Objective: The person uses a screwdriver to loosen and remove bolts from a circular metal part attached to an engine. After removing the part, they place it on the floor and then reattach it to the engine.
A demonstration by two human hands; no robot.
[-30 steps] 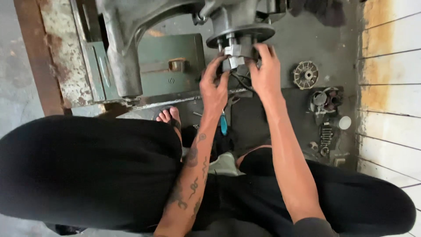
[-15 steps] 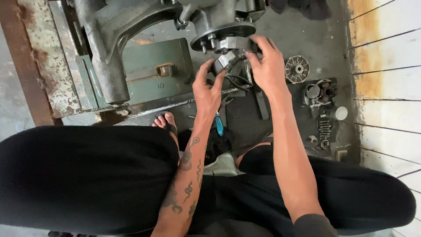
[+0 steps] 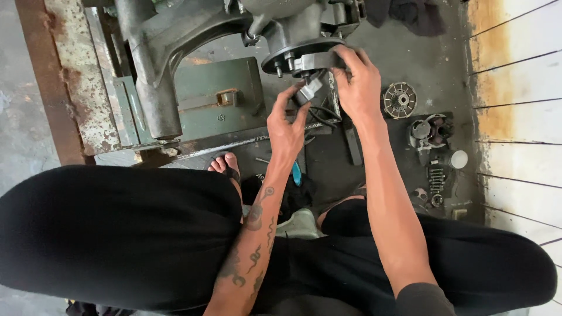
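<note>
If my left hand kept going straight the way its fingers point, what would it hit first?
Probably the round grey metal flange of the engine casing, just beyond the small grey connector the left hand pinches; depth is unclear.

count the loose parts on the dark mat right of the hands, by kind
round finned disc: 1
grey housing assembly: 1
white cap: 1
coil spring: 1
small ring: 1
total: 5; other small bits there are too blurred to tell
</note>
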